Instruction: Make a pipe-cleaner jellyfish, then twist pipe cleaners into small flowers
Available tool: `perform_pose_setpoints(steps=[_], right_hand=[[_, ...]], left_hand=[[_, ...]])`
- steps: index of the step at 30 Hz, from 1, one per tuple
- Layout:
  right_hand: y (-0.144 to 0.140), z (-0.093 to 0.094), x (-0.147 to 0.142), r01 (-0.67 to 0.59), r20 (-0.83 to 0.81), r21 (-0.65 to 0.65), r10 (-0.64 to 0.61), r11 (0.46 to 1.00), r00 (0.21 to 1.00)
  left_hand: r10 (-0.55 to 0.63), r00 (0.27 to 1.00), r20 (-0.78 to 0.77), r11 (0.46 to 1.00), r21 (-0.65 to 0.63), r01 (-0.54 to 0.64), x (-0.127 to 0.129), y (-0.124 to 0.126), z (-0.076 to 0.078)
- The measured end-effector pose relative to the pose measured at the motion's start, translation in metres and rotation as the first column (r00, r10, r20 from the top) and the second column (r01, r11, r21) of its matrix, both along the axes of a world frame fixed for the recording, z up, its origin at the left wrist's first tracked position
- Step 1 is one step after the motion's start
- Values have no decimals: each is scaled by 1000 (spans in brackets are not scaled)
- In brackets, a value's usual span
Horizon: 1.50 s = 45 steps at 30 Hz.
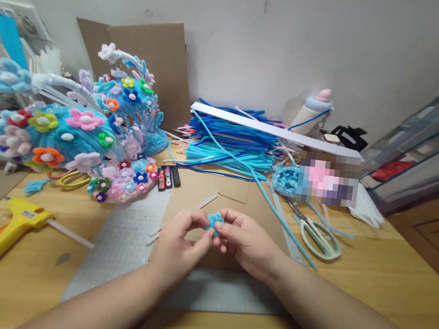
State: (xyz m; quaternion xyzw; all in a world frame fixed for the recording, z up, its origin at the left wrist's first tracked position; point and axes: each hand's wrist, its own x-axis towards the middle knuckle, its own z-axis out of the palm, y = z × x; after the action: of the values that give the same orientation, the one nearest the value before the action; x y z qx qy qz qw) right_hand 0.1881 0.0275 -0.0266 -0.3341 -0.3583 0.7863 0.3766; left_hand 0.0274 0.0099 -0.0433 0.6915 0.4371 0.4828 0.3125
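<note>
Between my two hands is a small light-blue pipe-cleaner flower [215,222], held above a sheet of brown cardboard [195,193]. My left hand [181,242] pinches the flower's left side with thumb and forefinger. From the right, my right hand [244,239] grips its other edge, thumb on the front near the petals. Fingers cover part of the flower's rim and whatever lies behind it. Beneath the cardboard spreads a grey cutting mat [113,247].
A yellow glue gun [9,229] lies at left, glue stick protruding. Flower-covered pipe-cleaner pieces [67,135] stand behind it. Blue pipe cleaners [228,155] are heaped at the back. Scissors [320,238] rest at right, near a loose blue pipe cleaner [277,214]. A bottle [309,114] stands by the wall.
</note>
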Motion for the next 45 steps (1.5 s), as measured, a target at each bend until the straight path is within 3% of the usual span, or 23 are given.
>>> perform_pose_setpoints(steps=[2, 6, 8, 12, 18, 21, 27, 40, 45], right_hand=[[2, -1, 2, 31, 29, -2, -31, 1000, 999], [8, 2, 7, 22, 71, 18, -23, 1000, 997], [9, 4, 8, -5, 56, -1, 5, 1000, 998], [8, 4, 8, -11, 24, -70, 13, 997, 1000], [6, 0, 7, 7, 57, -55, -4, 998, 998], [6, -1, 6, 28, 81, -51, -24, 998, 996], [4, -2, 3, 54, 74, -22, -52, 998, 996], [1, -1, 2, 34, 53, 17, -35, 999, 998], [4, 1, 4, 37, 92, 43, -41, 998, 995]], left_hand=[[-63, 998, -7, 998, 0, 63, 0, 0, 0], [-51, 987, 149, 989, -127, 71, 0, 3, 0], [-88, 989, 119, 983, -151, 106, -1, 5, 1], [-106, 994, 6, 991, -83, 106, -3, 6, 1], [-86, 987, -134, 994, 52, 94, -5, 5, 2], [-81, 985, -155, 995, 41, 88, -4, 5, 3], [-77, 990, -120, 996, -43, 73, -3, 3, 5], [-94, 993, -66, 994, -68, 90, -2, 3, 4], [-100, 993, 57, 983, -151, 108, -3, 2, 3]])
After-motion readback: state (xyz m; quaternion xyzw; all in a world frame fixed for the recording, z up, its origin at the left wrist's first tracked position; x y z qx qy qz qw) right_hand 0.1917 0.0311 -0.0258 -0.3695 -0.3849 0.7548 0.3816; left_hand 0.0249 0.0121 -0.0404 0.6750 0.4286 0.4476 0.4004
